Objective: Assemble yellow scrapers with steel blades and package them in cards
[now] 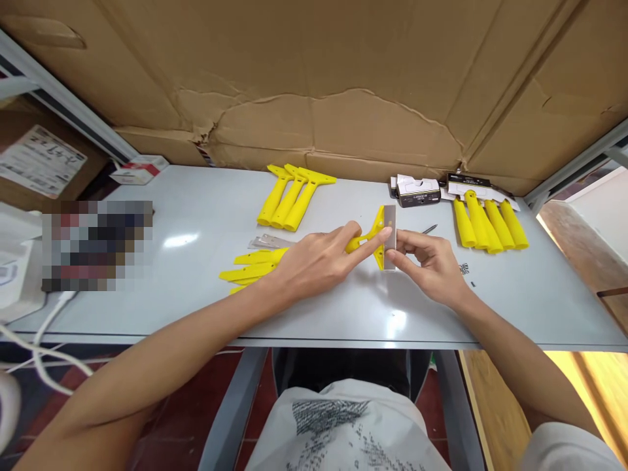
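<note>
My left hand is closed round a yellow scraper handle, its wide head turned to the right, with a finger stretched out onto the blade. A flat metal scraper blade lies along that head. From the right, my right hand pinches the blade's edge between thumb and fingers. Partly behind my left hand are more yellow plastic pieces and a few loose metal blades. Just beyond my right hand is a dark pen-like tool; small screws lie beside the wrist.
Three yellow scraper handles rest at the back of the grey table. Several yellow scrapers with black-and-white card sleeves lie at the back right, beside another card sleeve. Cardboard walls the rear. White cables hang at left.
</note>
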`<state>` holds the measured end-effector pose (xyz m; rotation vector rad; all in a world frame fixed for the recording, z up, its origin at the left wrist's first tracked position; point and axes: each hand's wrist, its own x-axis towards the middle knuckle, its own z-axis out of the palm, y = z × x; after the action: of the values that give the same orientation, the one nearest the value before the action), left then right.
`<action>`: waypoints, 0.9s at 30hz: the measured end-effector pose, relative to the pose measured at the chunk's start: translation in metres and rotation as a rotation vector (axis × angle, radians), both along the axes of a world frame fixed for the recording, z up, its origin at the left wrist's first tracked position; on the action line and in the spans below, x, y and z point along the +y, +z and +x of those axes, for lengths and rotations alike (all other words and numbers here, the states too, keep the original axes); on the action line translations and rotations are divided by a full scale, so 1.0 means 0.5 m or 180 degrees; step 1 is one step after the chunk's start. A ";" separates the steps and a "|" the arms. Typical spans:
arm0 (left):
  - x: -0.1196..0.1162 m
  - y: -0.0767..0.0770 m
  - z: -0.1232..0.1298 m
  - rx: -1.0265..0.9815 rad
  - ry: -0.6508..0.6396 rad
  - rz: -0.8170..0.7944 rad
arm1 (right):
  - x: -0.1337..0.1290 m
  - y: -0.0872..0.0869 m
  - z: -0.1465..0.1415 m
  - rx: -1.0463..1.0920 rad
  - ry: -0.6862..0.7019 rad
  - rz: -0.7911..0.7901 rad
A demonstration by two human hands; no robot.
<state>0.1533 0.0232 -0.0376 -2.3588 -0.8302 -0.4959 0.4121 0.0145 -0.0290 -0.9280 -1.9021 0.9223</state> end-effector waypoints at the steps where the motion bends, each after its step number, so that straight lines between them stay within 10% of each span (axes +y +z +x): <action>1: 0.002 0.001 -0.002 0.0052 0.0060 -0.0001 | 0.002 0.000 0.001 0.0054 -0.0029 -0.0120; 8: 0.009 0.033 -0.009 0.0311 0.0664 -0.0686 | 0.044 0.018 0.051 -0.1287 -0.1052 0.0246; 13: -0.020 0.050 0.018 0.0912 0.0195 -0.1133 | 0.064 0.007 0.062 -0.2509 -0.0786 0.0220; 21: -0.053 0.016 0.056 0.1301 -0.0654 -0.1065 | 0.087 -0.016 0.091 -0.2456 -0.0679 0.0531; 27: -0.031 0.003 0.058 0.1032 -0.0438 -0.1062 | 0.035 0.050 0.053 -0.1219 -0.0774 0.1823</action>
<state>0.1825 0.0077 -0.0362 -2.7163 -0.6407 -0.0199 0.4383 0.0322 -0.0038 -0.9893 -2.1372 0.0338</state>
